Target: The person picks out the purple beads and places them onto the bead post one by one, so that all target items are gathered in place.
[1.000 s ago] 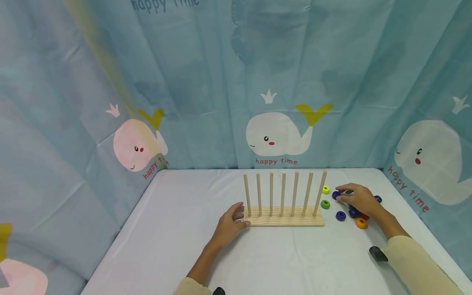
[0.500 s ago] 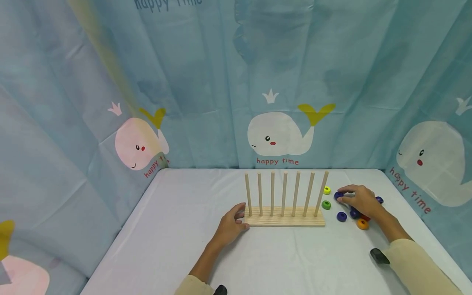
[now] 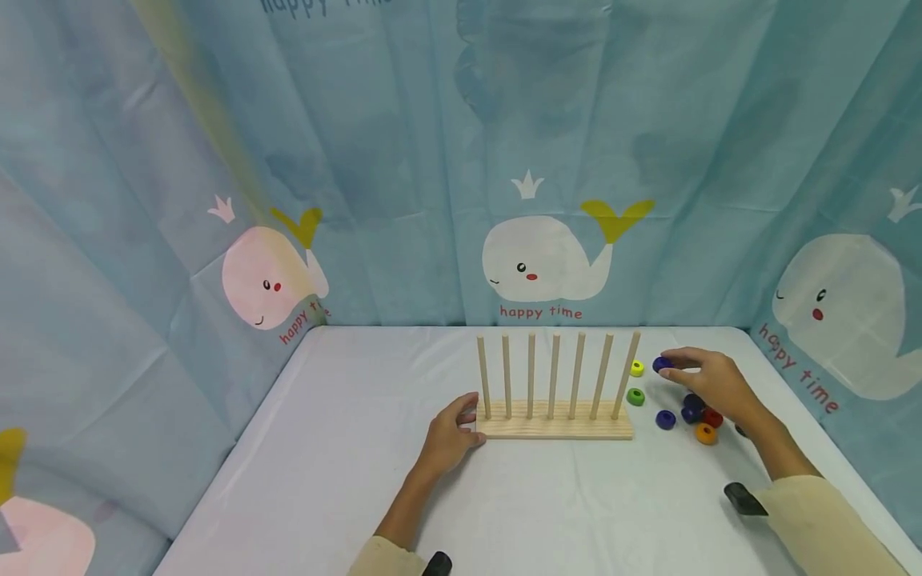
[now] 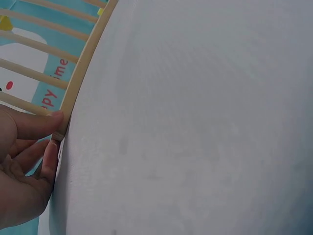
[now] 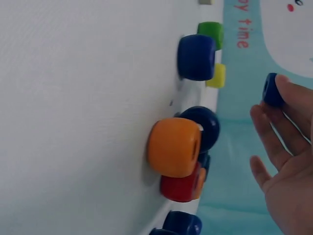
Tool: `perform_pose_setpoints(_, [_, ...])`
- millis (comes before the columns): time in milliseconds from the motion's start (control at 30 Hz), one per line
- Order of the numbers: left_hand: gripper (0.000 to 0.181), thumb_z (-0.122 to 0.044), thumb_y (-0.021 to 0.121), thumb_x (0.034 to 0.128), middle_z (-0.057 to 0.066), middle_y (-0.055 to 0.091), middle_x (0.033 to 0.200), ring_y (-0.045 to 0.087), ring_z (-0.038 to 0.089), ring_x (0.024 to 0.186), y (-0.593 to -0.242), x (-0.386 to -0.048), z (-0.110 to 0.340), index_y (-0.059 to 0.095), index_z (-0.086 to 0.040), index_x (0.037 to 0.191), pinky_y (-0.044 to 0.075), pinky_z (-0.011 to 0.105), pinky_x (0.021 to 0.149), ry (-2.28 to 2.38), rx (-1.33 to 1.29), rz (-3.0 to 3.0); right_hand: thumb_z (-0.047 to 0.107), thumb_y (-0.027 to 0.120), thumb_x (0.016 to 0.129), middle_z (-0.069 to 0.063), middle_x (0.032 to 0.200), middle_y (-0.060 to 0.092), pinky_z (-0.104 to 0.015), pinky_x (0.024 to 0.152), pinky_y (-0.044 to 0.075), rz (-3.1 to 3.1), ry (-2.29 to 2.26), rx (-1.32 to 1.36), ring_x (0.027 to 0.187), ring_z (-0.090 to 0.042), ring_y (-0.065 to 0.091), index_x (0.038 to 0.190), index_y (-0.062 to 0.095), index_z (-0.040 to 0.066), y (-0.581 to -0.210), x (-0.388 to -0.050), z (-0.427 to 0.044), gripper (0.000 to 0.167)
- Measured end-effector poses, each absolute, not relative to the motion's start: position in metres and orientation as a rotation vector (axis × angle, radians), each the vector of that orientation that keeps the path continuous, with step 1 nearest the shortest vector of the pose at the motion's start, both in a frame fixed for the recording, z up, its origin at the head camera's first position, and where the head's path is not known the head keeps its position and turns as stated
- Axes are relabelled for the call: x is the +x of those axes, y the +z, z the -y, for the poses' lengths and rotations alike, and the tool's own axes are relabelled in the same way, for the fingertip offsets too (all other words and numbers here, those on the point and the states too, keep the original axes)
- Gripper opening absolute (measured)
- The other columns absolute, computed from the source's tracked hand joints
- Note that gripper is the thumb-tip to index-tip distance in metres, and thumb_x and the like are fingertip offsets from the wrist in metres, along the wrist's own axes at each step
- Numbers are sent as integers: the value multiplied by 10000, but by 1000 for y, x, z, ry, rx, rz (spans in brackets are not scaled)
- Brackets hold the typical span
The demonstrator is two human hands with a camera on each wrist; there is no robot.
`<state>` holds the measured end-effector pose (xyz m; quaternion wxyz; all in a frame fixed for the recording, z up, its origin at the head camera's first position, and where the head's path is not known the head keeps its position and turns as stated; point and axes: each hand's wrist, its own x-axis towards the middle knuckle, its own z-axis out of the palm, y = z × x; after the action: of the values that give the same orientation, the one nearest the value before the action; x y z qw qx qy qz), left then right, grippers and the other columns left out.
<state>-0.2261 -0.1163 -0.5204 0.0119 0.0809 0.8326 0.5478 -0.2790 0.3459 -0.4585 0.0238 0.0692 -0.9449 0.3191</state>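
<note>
A wooden peg rack (image 3: 555,430) with several upright pegs stands on the white table. My left hand (image 3: 445,438) grips the left end of its base; in the left wrist view the thumb (image 4: 41,124) lies against the base edge (image 4: 78,83) and the fingers curl round the end. To the right of the rack, my right hand (image 3: 709,382) pinches a blue bead (image 3: 662,365) between thumb and fingertips. The right wrist view has this blue bead (image 5: 272,90) up off the table, its hole turned sideways, the other fingers spread loosely.
Near the rack's right end lie a yellow bead (image 3: 637,369) and a green bead (image 3: 635,397). A single blue bead (image 3: 666,420) sits in front of a cluster with a red bead (image 3: 711,418), an orange bead (image 3: 706,434) and more blue ones. A whale-print curtain (image 3: 403,200) hangs behind.
My right hand has lifted the blue bead up from the table, uncovering more of the bead cluster beneath the palm. My left hand stays on the rack's end.
</note>
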Motion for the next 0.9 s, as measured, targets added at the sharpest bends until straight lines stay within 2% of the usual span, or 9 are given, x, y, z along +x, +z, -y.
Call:
perform_pose_setpoints(267, [720, 69, 788, 862, 201, 583, 1527, 623, 388, 1325, -518, -226, 114, 522, -2, 1527, 594, 460, 1091, 1742, 214, -2573, 352, 675, 1056, -326, 1343, 666, -694, 987, 581, 2768, 1061, 257, 1219, -561, 632, 1432, 613, -27, -438, -266, -340, 539])
perform_pose_setpoints(333, [722, 72, 789, 860, 202, 585, 1525, 620, 389, 1326, -518, -225, 114, 520, 3, 1527, 589, 475, 1095, 1753, 199, -2565, 335, 682, 1053, -303, 1306, 696, -583, 955, 645, 2732, 1062, 266, 1188, -535, 660, 1429, 622, -13, -433, -262, -338, 515])
perform_pose_setpoints(400, [724, 74, 785, 862, 199, 586, 1525, 617, 387, 1330, -518, -225, 113, 516, 6, 1530, 583, 484, 1102, 1764, 184, -2556, 318, 691, 1048, -286, 1286, 711, -386, 906, 685, 2699, 1065, 272, 1171, -524, 671, 1424, 631, 0, -427, -259, -336, 497])
perform_pose_setpoints(467, [724, 72, 784, 863, 193, 588, 1525, 618, 383, 1332, -519, -225, 113, 516, 4, 1532, 579, 489, 1109, 1777, 171, -2549, 299, 698, 1044, -278, 1274, 717, -155, 839, 638, 2666, 1070, 283, 1163, -518, 673, 1418, 638, 0, -421, -257, -333, 482])
perform_pose_setpoints(533, [724, 68, 782, 865, 184, 587, 1530, 615, 378, 1338, -519, -225, 112, 515, -4, 1535, 576, 486, 1115, 1782, 160, -2545, 275, 702, 1041, -281, 1272, 714, -9, 803, 540, 2636, 1084, 300, 1169, -517, 666, 1414, 639, -6, -415, -255, -331, 471])
perform_pose_setpoints(633, [723, 64, 779, 870, 184, 578, 1539, 606, 385, 1348, -520, -223, 111, 511, -7, 1538, 569, 490, 1126, 1786, 153, -2543, 238, 705, 1040, -289, 1256, 712, 63, 806, 456, 2580, 1108, 345, 1080, -164, 757, 1395, 647, -17, -407, -253, -328, 441])
perform_pose_setpoints(700, [721, 66, 779, 871, 188, 579, 1538, 605, 387, 1348, -520, -222, 111, 512, -6, 1537, 569, 486, 1125, 1789, 146, -2546, 215, 711, 1037, -275, 1243, 714, 63, 823, 460, 2543, 1117, 371, 1023, 79, 690, 1379, 656, -15, -403, -251, -325, 416])
perform_pose_setpoints(767, [721, 62, 782, 873, 190, 581, 1535, 605, 385, 1347, -520, -222, 110, 512, -5, 1538, 570, 480, 1124, 1792, 138, -2549, 182, 722, 1027, -254, 1229, 715, 56, 842, 469, 2499, 1143, 391, 985, 252, 547, 1359, 673, -10, -398, -250, -322, 387])
perform_pose_setpoints(900, [718, 57, 789, 871, 197, 589, 1524, 611, 380, 1340, -520, -223, 109, 517, 2, 1533, 574, 476, 1117, 1809, 130, -2555, 146, 746, 1004, -194, 1201, 723, 51, 870, 470, 2438, 1148, 405, 1004, 214, 581, 1329, 704, 6, -388, -247, -314, 357])
